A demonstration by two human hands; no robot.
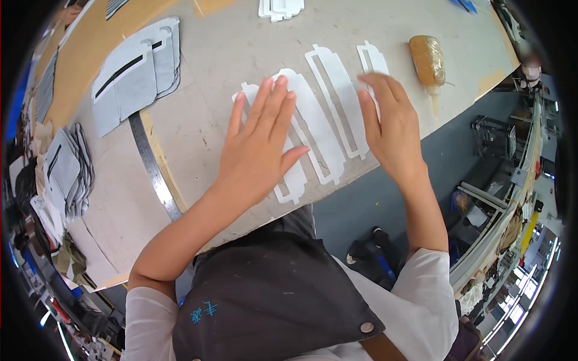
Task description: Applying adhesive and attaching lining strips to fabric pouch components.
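1. The left hand (260,141) lies flat on the table (229,48), palm down, with the fingers straight and a little spread, the thumb pointing out to the right.
2. Under this hand are two white cut-out pieces (301,129) with long slots; the fingers press on the leftmost piece and on the one beside it.
3. The right hand (390,127) is also flat and open, its fingers close together, and the fingertips rest on the farthest right white piece (368,55).
4. Between the two hands lies one more white slotted piece (337,99), uncovered; the right hand's edge is just beside it.
5. All four pieces lie side by side near the front edge of the table, tilted a little to the left.
6. Neither hand pinches or lifts anything; both only press down.
7. A metal ruler (152,165) lies to the left of the left forearm.
8. Grey fabric pieces (135,75) are stacked further left, and another stack (69,171) sits near the table's left end.
9. A glue bottle wrapped in brownish film (427,60) lies to the right, beyond the right hand.
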